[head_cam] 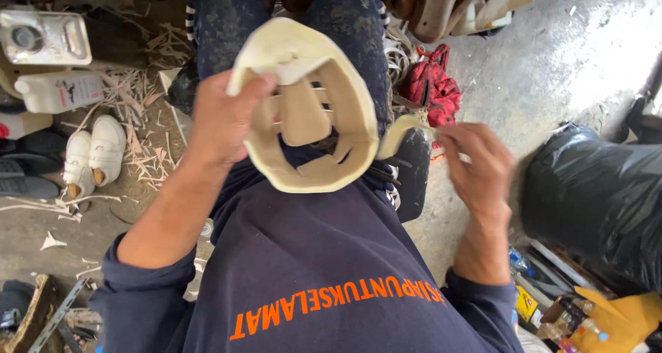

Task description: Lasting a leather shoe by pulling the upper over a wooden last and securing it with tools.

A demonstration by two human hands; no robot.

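My left hand [224,115] grips the rim of a round, cream-coloured woven frame [341,105] made of wide flat strips, held up over my lap. A loose strip end [396,132] sticks out from the frame's right side. My right hand [479,163] pinches that strip end and is blurred with motion. My legs in dark, dusty trousers lie beneath the frame, and a dark blue sweatshirt with orange lettering fills the lower view.
White shoes [93,153] and pale shavings lie on the ground at left, near a white jug [58,91] and a metal can [45,36]. A red cloth [434,84] sits right of my legs. A black plastic bag [596,194] and small bottles [579,325] are at right.
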